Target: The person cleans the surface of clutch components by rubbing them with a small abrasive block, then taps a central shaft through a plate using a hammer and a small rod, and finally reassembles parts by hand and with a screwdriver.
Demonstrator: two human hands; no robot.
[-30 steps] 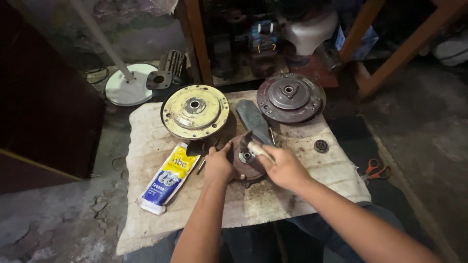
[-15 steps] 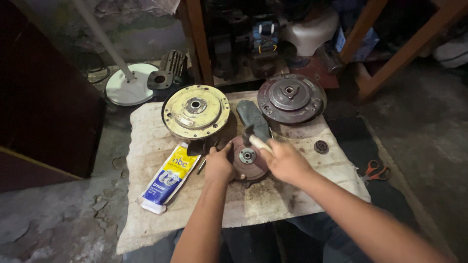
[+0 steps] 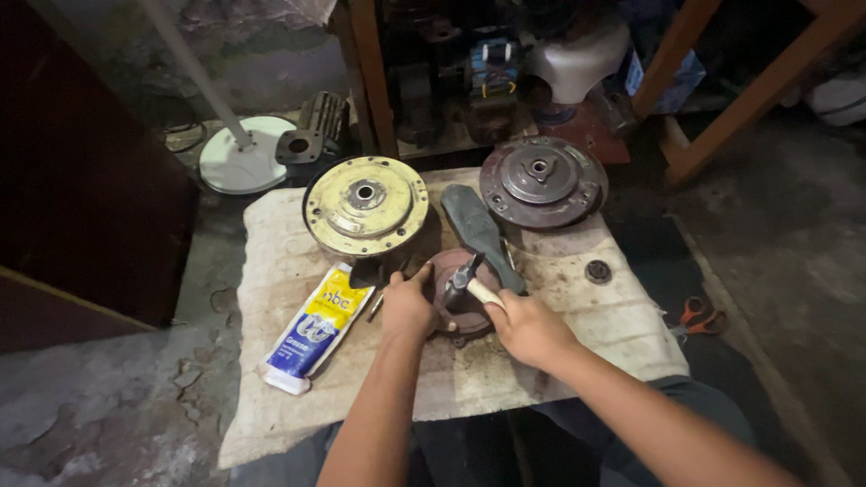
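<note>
Left hand (image 3: 408,307) is clamped on the near-left edge of a small rusty disc (image 3: 460,298), fingers curled over its rim and pressed down, pinning it flat to the dirty white cloth (image 3: 298,397), which looks like the way to stop it skidding. Right hand (image 3: 528,326) is wrapped tight round a pale wooden handle, and that's a small hammer (image 3: 469,278), its dark metal head poised right over the disc's middle, touching it or just above; hard to call from here.

So the disc sits squarely between the two hands, close in front of the person, right under the hammer head. Just beyond the hammer grip lies a long dark flat piece (image 3: 480,230), angled away. Further out past it, a rusty brown round plate (image 3: 541,180) with a raised hub; beyond the left hand, a pale yellow round plate (image 3: 365,206), lying flat, well clear of any swing.

To the left of the holding hand, within easy reach, a blue, yellow and white tube (image 3: 317,329) rests slantwise on the cloth. Off to the right of the hammer hand, a small dark ring (image 3: 597,271) sits alone, and beyond the cloth's edge, scissors with orange handles (image 3: 695,316) lie on the floor.
</note>
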